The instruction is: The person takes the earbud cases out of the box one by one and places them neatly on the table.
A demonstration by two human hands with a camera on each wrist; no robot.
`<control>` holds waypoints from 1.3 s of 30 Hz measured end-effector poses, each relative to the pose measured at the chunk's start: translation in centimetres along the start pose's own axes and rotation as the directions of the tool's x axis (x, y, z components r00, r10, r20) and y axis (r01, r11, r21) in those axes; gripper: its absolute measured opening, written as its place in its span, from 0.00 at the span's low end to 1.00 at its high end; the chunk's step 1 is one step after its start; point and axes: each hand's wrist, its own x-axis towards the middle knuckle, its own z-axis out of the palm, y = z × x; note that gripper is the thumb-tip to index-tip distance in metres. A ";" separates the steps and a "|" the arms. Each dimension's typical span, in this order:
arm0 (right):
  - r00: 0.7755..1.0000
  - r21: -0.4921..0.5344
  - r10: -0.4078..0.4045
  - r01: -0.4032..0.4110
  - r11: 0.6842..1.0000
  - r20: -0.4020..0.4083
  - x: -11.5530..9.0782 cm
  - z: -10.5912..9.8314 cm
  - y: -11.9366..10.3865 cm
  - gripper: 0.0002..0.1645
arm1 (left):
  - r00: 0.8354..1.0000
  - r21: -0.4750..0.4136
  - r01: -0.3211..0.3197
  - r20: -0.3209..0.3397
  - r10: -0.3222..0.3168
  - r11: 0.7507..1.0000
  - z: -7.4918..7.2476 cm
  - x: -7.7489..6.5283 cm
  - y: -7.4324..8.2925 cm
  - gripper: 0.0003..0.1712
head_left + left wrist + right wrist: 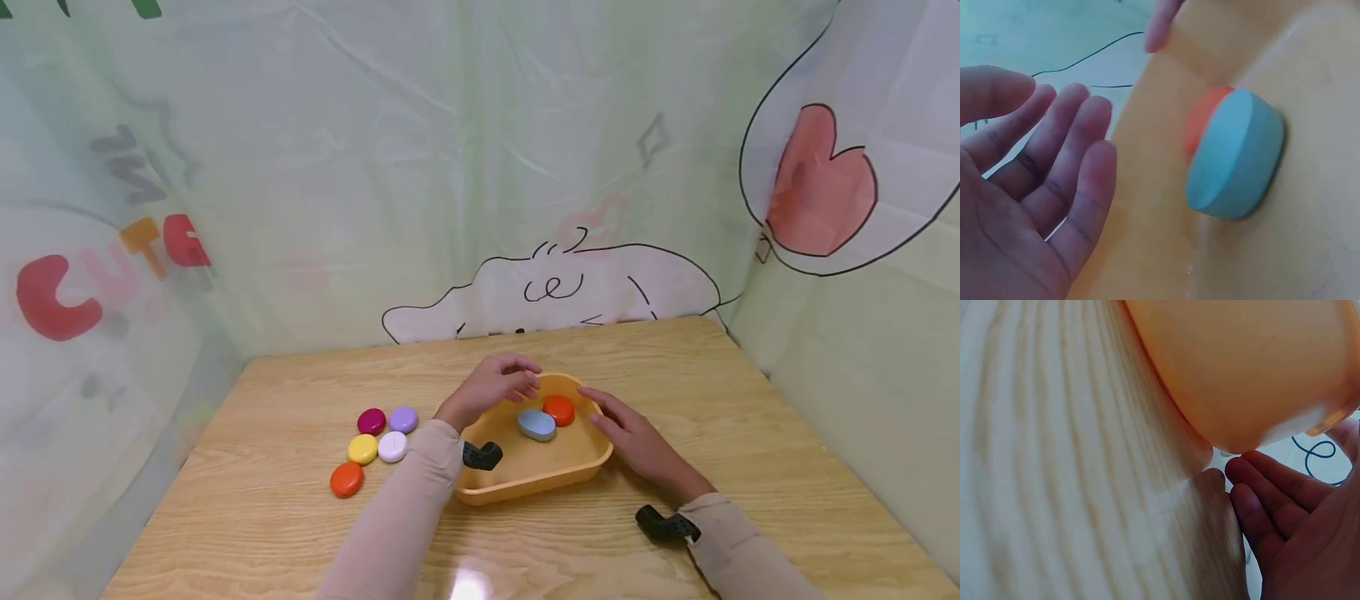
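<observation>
A yellow-orange plastic tray [525, 485] sits on the wooden table. Inside it, a light blue oval piece [536, 425] lies against a round orange-red piece [558, 410]. Over the tray's far left side hovers my left hand [498, 385], its fingers loosely bent and holding nothing. The left wrist view shows that palm beside the blue piece, apart from it. My right hand [637, 440] holds the tray's right edge, thumb and forefinger at the rim. In the right wrist view, other fingertips [1247, 499] are close against the outer wall [1241, 375].
Left of the tray lie several smooth round pieces: magenta [371, 421], lavender [403, 418], yellow [363, 449], white [393, 447] and orange-red [347, 480]. A pale printed curtain [360, 208] encloses the table [247, 492] at the back and sides.
</observation>
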 end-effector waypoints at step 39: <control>0.999 -0.021 -0.050 0.050 0.999 -0.004 0.2 -0.1 0.2 0.28 | 0.997 0.765 -0.033 0.074 -0.037 0.643 4.3 1.4 1.0 0.06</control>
